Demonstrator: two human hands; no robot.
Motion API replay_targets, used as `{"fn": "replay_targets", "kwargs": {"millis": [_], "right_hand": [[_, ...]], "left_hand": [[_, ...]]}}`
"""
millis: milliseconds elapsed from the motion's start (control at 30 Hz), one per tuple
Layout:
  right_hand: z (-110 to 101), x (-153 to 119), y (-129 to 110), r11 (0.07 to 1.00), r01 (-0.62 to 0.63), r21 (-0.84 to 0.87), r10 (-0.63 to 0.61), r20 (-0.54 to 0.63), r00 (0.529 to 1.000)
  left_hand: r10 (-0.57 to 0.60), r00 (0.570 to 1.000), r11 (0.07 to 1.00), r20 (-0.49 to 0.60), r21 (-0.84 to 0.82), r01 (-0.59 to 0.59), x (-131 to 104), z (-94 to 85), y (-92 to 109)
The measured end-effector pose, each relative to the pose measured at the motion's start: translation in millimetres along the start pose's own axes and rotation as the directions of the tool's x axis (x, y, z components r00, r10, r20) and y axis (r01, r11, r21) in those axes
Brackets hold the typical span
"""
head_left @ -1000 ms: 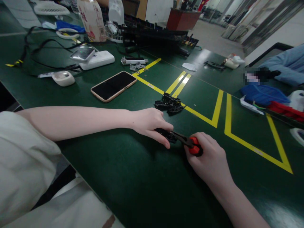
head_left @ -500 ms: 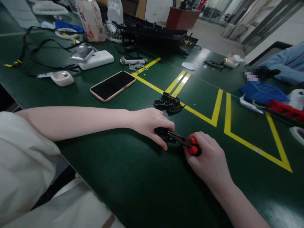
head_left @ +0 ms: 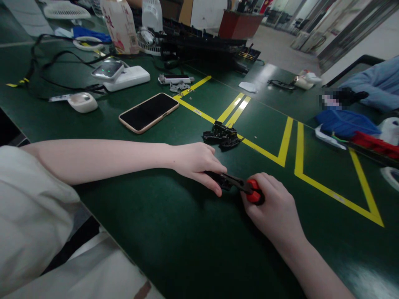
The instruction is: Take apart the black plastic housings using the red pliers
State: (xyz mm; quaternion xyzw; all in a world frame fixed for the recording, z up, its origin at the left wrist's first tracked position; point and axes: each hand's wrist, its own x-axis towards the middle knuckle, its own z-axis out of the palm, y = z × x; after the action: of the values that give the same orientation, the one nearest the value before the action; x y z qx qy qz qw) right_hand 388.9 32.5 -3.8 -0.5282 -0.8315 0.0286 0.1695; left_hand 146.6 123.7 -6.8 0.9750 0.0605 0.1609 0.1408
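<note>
Between the thumb and fingers of my left hand (head_left: 201,164) is a small black part (head_left: 226,185), held low over the green table (head_left: 156,232). My right hand (head_left: 272,205) is wrapped round the red and black handles of a pair of pliers (head_left: 254,192). The dark jaws of the pliers point left and meet the black part beside my left fingertips. Just beyond my left hand lies a pile of black parts (head_left: 222,135), partly over the yellow tape. My fingers hide some of the held part.
A phone (head_left: 149,112) lies beyond my left forearm, with a white power bank (head_left: 127,78) and cables behind it. Black assemblies (head_left: 202,45) stand at the back. At the right are a blue item (head_left: 346,122) and a person's sleeve (head_left: 380,83).
The fingers of my left hand have closed a little further over the black part, covering more of it. My right hand and the pliers are almost unmoved.
</note>
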Motion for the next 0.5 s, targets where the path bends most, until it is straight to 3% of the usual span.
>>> {"fn": "replay_targets", "kwargs": {"millis": [367,500], "right_hand": [[0.3,-0.3,1.3,1.0,0.014,0.016,-0.014,0.008,1.0],[-0.6,-0.2,0.9,1.0,0.009,0.013,-0.009,0.01,1.0]], "left_hand": [[0.028,0.999,0.999,-0.024,0.02,-0.028,-0.6,0.2,1.6],[-0.014,0.999,0.999,-0.032,0.03,0.015,-1.2,0.6,2.3]]}}
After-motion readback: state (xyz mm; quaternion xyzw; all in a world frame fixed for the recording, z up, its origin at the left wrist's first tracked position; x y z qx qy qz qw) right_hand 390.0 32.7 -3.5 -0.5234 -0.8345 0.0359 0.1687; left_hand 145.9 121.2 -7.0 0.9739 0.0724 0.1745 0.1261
